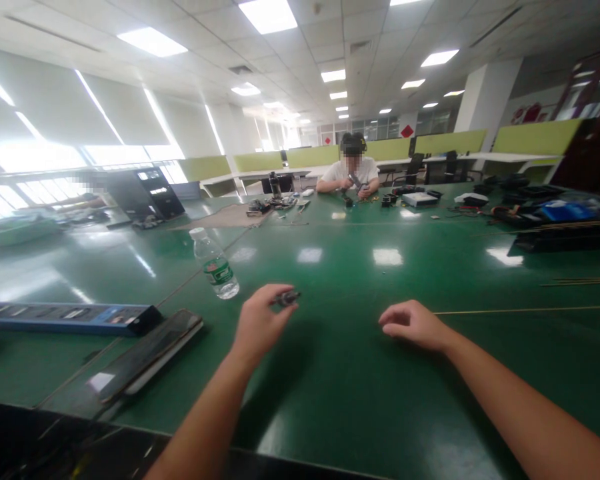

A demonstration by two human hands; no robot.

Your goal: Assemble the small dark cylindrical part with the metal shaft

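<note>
We pinch a small, dark, knobbly piece (286, 298) in our left hand (260, 317), over the shiny green table (340, 400), just right of the clear plastic bottle with a green label (216, 270). Our right hand (415, 325) is farther right of the bottle, loosely curled, with nothing in it that we can see. To hold the piece well, we should pinch softly and keep clear of the bottle. A long, flat, dark slab (150, 357) lies left of the bottle, nearer us.

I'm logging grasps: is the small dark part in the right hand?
No, the small dark part is in the left hand.
</note>
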